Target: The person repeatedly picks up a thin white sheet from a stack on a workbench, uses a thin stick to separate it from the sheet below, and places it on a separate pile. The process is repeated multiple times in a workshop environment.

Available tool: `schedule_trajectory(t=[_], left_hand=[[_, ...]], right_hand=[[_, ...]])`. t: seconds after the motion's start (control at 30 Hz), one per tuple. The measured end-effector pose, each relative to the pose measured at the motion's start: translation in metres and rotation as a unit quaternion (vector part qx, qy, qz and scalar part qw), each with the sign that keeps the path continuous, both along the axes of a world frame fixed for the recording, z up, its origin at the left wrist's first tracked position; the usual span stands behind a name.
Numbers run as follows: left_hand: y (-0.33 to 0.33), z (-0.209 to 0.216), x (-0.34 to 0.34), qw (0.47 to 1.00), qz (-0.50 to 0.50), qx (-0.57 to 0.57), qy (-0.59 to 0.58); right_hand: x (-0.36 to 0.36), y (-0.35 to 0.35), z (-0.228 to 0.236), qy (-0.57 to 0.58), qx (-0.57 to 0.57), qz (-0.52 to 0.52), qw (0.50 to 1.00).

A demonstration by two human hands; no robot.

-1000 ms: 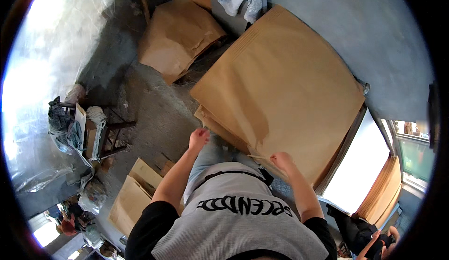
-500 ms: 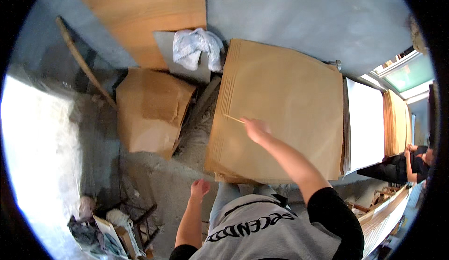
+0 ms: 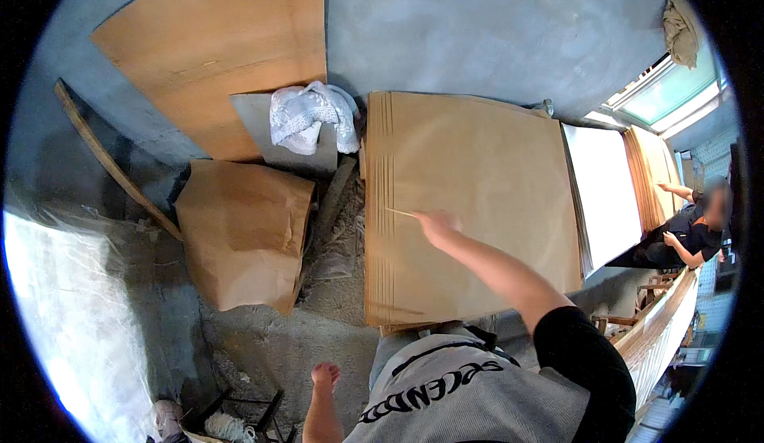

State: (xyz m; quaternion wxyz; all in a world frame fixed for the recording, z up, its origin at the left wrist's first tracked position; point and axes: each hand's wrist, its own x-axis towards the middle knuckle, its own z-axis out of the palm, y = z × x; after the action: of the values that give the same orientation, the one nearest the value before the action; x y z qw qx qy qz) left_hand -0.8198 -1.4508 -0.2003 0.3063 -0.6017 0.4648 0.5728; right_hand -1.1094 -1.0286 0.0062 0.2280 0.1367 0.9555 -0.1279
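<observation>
A large stack of brown paper sheets (image 3: 485, 172) lies before me, its left edges fanned in narrow steps. My right hand (image 3: 438, 226) is over the left part of the stack, closed on a thin pale stick (image 3: 400, 212). The stick points left, its tip over the stepped edges; whether it touches the paper I cannot tell. Low and to the left, my left hand (image 3: 325, 374) hangs above the floor, apart from the stack. Its fingers are loosely bent and slightly apart, and I see nothing in them.
Brown paper (image 3: 247, 236) covers something at left. A white patterned cloth (image 3: 314, 117) drapes over a grey board by the wall, near a tall orange-brown board (image 3: 231, 53). To the right are a white sheet stack (image 3: 602, 192) and another brown stack (image 3: 652, 172), where a co-worker (image 3: 692, 232) reaches out.
My view has shifted, so the stack now appears squarer. The stick still lies over the fanned edges in my right hand. At far right, the co-worker's arm has stretched toward the brown stack.
</observation>
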Motion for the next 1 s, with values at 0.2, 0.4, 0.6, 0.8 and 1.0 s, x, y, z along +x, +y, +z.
schedule_trajectory(t=[0.2,0.4,0.6,0.8,1.0], left_hand=[[0.035,0.044,-0.059,0.974,-0.163,0.092,0.128],[0.002,0.024,-0.015,0.99,-0.138,-0.014,0.02],[0.026,0.031,-0.035,0.973,-0.196,0.071,0.1],[0.019,0.045,-0.027,0.98,-0.199,0.012,0.024],[0.026,0.048,-0.044,0.971,-0.228,0.041,0.061]], right_hand=[[0.027,0.027,-0.088,0.055,-0.146,-0.114,0.981],[0.051,0.07,-0.039,-0.063,0.134,0.13,0.98],[0.012,0.01,-0.037,0.065,0.069,0.105,0.99],[0.061,0.072,-0.049,-0.041,0.051,0.011,0.998],[0.025,0.006,-0.015,0.032,0.058,0.092,0.994]])
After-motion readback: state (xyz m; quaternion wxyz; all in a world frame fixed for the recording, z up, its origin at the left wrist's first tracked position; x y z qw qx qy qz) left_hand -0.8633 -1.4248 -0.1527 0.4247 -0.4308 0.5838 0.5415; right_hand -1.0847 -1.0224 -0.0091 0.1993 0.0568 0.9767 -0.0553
